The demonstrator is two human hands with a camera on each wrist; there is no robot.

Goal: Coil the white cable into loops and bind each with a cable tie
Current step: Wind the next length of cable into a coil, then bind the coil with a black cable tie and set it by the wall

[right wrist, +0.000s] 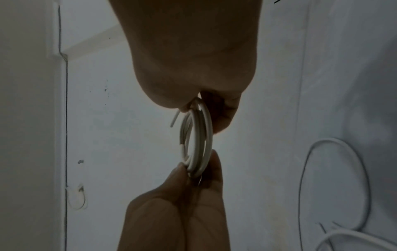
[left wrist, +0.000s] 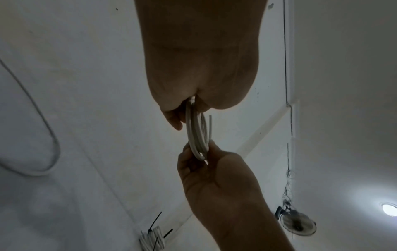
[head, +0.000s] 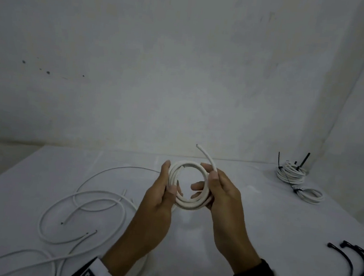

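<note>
**A:** What surrounds the work?

**B:** A white table (head: 246, 222) set against a pale wall (head: 162, 58). Loose white cables (head: 84, 215) sprawl in wide curves across its left half. At the far right corner lie two finished coils (head: 293, 175), bound with black ties whose tails stick up. Near the right edge, well apart from them, rest three unused black cable ties (head: 351, 261). Nothing blocks the head view of the hands.

**A:** And the coil in progress?

**B:** The white cable coil (head: 191, 184) is held above the table's centre between both hands, wound into several tight, round turns, unbound. One free end (head: 206, 157) curves up and away at the top right.

**A:** How is it gripped?

**B:** The left hand (head: 159, 204) pinches the coil's left side between thumb and fingers. The right hand (head: 226, 200) pinches the right side, its thumb pressing the base of the free end, its fingers reaching through the ring.
</note>
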